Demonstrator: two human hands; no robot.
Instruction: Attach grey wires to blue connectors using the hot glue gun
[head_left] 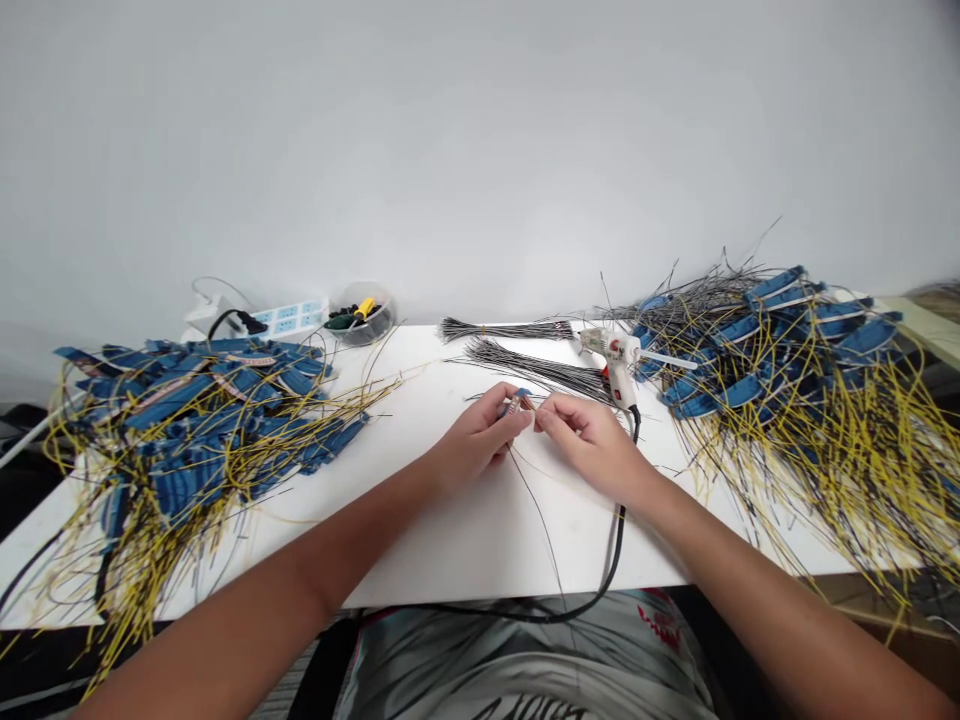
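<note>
Near the middle of the white table (pixel 450 540), my left hand (pixel 489 425) pinches a small blue piece (pixel 523 393) with a pale strip on it. My right hand (pixel 576 428) is closed at the right end of that piece, its thumb and forefinger together on something too small to make out. A thin dark wire (pixel 544 525) hangs from between my hands down past the table's front edge. Just behind my right hand lies a white glue gun (pixel 619 370) with a stick in its back end.
Blue pieces with yellow and black wires are heaped at the left (pixel 187 430) and right (pixel 795 370). Two dark wire bundles (pixel 510 330) lie behind my hands. A round container (pixel 364 315) and a power strip (pixel 292 318) stand at the back left. The black cord (pixel 619 540) loops near my right forearm.
</note>
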